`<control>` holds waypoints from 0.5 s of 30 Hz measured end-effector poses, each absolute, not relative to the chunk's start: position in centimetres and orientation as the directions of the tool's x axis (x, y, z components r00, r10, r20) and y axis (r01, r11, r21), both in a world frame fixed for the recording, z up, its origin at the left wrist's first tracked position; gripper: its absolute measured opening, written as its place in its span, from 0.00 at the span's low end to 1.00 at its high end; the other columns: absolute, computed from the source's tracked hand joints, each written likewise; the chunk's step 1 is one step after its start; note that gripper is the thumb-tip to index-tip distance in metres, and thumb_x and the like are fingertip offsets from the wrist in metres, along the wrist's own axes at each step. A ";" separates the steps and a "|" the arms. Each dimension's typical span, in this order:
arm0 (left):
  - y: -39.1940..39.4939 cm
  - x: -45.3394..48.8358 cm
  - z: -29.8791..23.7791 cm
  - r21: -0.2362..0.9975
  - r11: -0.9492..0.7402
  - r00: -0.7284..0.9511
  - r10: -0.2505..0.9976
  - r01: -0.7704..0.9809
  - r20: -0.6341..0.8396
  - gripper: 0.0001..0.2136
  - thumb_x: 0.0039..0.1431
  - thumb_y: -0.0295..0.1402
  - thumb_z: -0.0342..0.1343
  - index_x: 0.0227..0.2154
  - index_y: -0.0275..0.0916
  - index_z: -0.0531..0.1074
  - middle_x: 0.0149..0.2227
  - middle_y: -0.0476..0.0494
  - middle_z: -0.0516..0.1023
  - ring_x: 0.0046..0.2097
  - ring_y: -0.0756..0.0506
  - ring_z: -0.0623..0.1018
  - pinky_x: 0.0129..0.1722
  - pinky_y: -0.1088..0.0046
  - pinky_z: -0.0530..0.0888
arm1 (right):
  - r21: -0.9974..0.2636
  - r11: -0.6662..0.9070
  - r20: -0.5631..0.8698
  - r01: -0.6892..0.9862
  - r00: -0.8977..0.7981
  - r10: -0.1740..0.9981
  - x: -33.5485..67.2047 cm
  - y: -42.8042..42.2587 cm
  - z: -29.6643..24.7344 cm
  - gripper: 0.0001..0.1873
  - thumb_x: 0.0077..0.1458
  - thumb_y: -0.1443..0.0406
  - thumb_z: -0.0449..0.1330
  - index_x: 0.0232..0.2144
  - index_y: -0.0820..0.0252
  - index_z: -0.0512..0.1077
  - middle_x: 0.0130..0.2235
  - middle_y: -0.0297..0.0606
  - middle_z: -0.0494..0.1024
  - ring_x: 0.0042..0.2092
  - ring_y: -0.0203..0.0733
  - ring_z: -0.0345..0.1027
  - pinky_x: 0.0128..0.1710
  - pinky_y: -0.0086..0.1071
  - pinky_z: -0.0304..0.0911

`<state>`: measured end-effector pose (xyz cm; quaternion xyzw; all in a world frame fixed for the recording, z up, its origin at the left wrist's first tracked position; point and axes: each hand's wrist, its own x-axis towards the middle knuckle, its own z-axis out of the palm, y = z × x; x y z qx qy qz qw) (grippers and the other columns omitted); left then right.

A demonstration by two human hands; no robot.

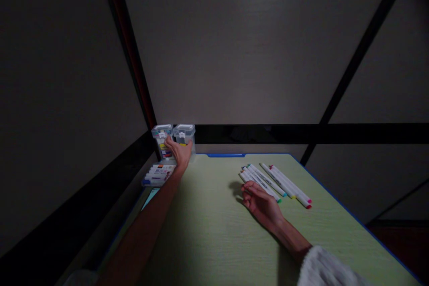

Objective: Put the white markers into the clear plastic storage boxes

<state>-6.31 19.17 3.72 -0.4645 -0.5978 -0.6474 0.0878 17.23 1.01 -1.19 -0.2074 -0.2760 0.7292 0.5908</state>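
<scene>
Two clear plastic boxes with lids stand side by side at the back left of the table. My left hand reaches to the right-hand box, thumb on its right side and fingers on its left, and appears to grip it. The left-hand box has coloured things inside, just beyond my fingertips. My right hand is half turned up over the table, its fingers loosely curled and holding nothing visible. Right beside its fingertips lies a group of white markers with coloured ends; two longer-looking rows slant toward the right.
A flat clear pack of markers lies at the left edge, in front of the boxes. Nearer me is a light-blue flat object, partly behind my left forearm. The pale green table has a blue rim; a panelled wall rises behind.
</scene>
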 end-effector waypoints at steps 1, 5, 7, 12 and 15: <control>19.2 -5.8 3.6 0.703 -0.258 -0.557 0.457 0.663 0.693 0.34 0.37 0.33 0.60 0.48 0.30 0.51 0.50 0.30 0.56 0.55 0.37 0.58 0.54 0.61 0.57 | -0.649 -0.149 0.025 -0.746 -0.217 0.976 17.2 1.0 -1.1 0.03 0.46 0.71 0.60 0.27 0.62 0.71 0.28 0.33 0.73 0.25 0.27 0.63 0.26 0.21 0.60; 19.5 -4.6 3.4 0.774 -0.201 -0.598 0.531 0.600 0.601 0.37 0.35 0.33 0.61 0.49 0.29 0.51 0.51 0.28 0.56 0.56 0.35 0.58 0.54 0.59 0.56 | -0.647 -0.150 0.034 -0.748 -0.225 0.974 17.2 1.1 -1.1 0.03 0.44 0.71 0.61 0.27 0.62 0.71 0.28 0.32 0.73 0.25 0.26 0.63 0.26 0.20 0.61; 19.8 -4.4 3.2 0.799 -0.182 -0.615 0.549 0.574 0.566 0.38 0.34 0.31 0.63 0.49 0.29 0.51 0.51 0.27 0.56 0.56 0.34 0.58 0.54 0.57 0.57 | -0.642 -0.150 0.036 -0.752 -0.225 0.974 17.2 1.1 -1.2 0.03 0.44 0.70 0.62 0.27 0.63 0.71 0.28 0.32 0.74 0.25 0.26 0.63 0.25 0.20 0.61; 20.7 -4.6 2.3 0.843 -0.155 -0.636 0.590 0.514 0.497 0.39 0.32 0.24 0.63 0.49 0.29 0.50 0.51 0.25 0.59 0.55 0.33 0.61 0.52 0.56 0.61 | -0.637 -0.156 0.034 -0.755 -0.230 0.973 17.2 1.1 -1.1 0.03 0.44 0.71 0.61 0.26 0.63 0.71 0.27 0.33 0.74 0.25 0.26 0.63 0.24 0.20 0.60; 20.8 -4.8 1.9 0.863 -0.160 -0.639 0.610 0.479 0.468 0.38 0.33 0.23 0.64 0.49 0.30 0.51 0.50 0.27 0.61 0.53 0.33 0.64 0.50 0.54 0.64 | -0.636 -0.153 0.040 -0.756 -0.230 0.972 17.3 1.1 -1.1 0.02 0.45 0.71 0.61 0.26 0.63 0.71 0.27 0.33 0.73 0.25 0.26 0.63 0.25 0.19 0.60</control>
